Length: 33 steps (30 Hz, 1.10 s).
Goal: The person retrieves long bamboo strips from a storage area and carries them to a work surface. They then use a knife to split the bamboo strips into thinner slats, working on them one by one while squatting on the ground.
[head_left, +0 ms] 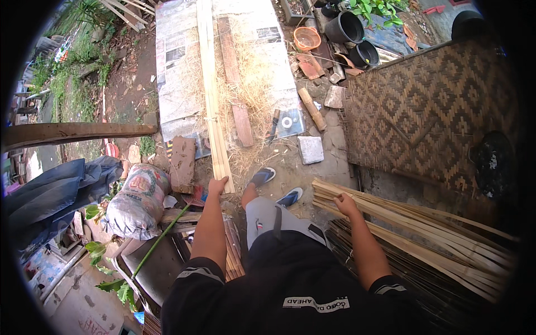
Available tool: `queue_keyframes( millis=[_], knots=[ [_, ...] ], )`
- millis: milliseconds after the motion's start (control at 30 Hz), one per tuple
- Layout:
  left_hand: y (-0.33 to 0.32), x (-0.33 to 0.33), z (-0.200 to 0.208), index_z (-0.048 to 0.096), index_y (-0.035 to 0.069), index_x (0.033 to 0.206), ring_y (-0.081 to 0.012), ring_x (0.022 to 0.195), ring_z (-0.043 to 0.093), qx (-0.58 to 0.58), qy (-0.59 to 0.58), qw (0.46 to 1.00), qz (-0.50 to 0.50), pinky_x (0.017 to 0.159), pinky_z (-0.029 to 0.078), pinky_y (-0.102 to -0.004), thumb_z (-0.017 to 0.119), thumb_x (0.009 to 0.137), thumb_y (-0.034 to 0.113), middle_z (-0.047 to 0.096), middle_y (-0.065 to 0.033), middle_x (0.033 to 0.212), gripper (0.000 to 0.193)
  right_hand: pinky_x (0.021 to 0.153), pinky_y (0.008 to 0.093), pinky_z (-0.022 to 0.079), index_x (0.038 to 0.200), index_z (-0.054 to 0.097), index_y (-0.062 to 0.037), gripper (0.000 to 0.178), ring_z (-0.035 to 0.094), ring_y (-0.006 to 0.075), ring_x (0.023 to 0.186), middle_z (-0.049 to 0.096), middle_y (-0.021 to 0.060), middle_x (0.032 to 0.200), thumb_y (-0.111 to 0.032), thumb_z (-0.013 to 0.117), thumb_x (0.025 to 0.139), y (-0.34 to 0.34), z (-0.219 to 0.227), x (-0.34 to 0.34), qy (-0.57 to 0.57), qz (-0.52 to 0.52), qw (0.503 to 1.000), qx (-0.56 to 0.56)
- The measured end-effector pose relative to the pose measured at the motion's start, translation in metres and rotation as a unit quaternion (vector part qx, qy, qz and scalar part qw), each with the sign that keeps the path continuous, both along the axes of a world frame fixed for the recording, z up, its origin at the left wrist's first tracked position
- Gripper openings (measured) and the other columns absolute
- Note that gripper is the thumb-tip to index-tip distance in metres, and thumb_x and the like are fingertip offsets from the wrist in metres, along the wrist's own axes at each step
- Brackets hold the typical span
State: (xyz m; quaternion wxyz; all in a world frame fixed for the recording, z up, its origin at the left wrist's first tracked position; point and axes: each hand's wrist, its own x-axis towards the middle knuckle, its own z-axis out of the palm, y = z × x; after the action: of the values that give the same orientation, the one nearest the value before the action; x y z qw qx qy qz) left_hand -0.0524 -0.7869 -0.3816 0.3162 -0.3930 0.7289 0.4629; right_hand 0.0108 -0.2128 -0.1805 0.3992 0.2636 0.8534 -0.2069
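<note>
A person in a dark shirt (240, 276) and gray shorts (259, 218) stands in a cluttered yard, arms apart over two lots of pale wood. The left hand (219, 185) is at the near end of long strips (210, 111), its fingers closed on their left edge, while the strips run away from the body over a white sheet (178, 78) strewn with straw (258, 89). Beside them on the sheet, to the right, lies a brown board (230, 56). The right hand (347, 205) is at a fanned bundle (413, 223) of similar pale lengths on the right, its fingers curled; from here one cannot tell whether they pinch a piece or merely rest there. Dark slats (407, 282) lie beneath the bundle. A brown block (182, 164) is near the left hand, just beyond a stuffed sack (139, 198); a white block (310, 149) sits ahead of the sandals (290, 196), near a short log (311, 109). A patterned woven panel (424, 106) fills the right side, with black pots (344, 28) and an orange basket (307, 38) beyond.
</note>
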Motion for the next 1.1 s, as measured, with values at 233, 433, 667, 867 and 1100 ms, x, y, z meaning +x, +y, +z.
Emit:
queue_keyframes(
  millis=[233,433,667,867,1100],
  knots=[
    [0.049,0.012,0.001,0.073,0.0,0.117,-0.0345,0.11,0.07,-0.093,0.051,0.988,-0.111,0.095,0.054,-0.042,0.075,0.084,0.043,0.074,-0.0246,0.111,0.055,0.09,0.0435,0.055,0.121,0.069,-0.0045,0.046,0.071,0.0371,0.103,0.074,0.0214,0.107,-0.041,0.068,0.092,0.042,0.008,0.108,0.006,-0.037,0.999,-0.006],
    [0.168,0.025,0.051,0.072,0.0,0.113,-0.0166,0.086,0.07,0.022,0.095,0.985,-0.143,0.075,0.054,-0.0322,0.07,0.093,0.038,0.074,-0.0127,0.09,0.043,0.082,0.0411,0.056,0.124,0.068,-0.0051,0.044,0.071,0.0303,0.091,0.073,0.0174,0.099,-0.037,0.069,0.094,0.058,0.007,0.138,0.082,-0.061,0.993,-0.061],
    [0.217,0.093,0.077,0.071,-0.001,0.114,-0.0209,0.089,0.072,0.084,0.13,0.966,-0.207,0.081,0.055,-0.0346,0.069,0.095,0.04,0.076,-0.0151,0.1,0.045,0.084,0.0415,0.056,0.124,0.068,-0.0058,0.043,0.071,0.0315,0.094,0.074,0.0173,0.103,-0.037,0.069,0.094,0.106,-0.003,0.163,0.098,-0.083,0.986,-0.109],
    [0.2,0.159,0.096,0.072,0.001,0.115,-0.0217,0.091,0.071,0.029,0.081,0.977,-0.196,0.083,0.055,-0.0366,0.067,0.097,0.04,0.076,-0.0126,0.101,0.043,0.087,0.0425,0.056,0.125,0.067,-0.0062,0.044,0.071,0.0337,0.1,0.074,0.0175,0.11,-0.038,0.067,0.094,0.15,-0.01,0.155,0.074,-0.054,0.992,-0.081],
    [0.165,0.171,0.112,0.071,0.002,0.106,-0.0152,0.076,0.065,0.012,0.059,0.993,-0.1,0.07,0.053,-0.0334,0.067,0.098,0.037,0.07,-0.0065,0.085,0.037,0.088,0.0415,0.056,0.124,0.069,-0.0071,0.044,0.072,0.0333,0.099,0.074,0.0189,0.11,-0.039,0.067,0.094,0.163,-0.048,0.078,0.111,-0.015,0.988,-0.107]
  ],
)
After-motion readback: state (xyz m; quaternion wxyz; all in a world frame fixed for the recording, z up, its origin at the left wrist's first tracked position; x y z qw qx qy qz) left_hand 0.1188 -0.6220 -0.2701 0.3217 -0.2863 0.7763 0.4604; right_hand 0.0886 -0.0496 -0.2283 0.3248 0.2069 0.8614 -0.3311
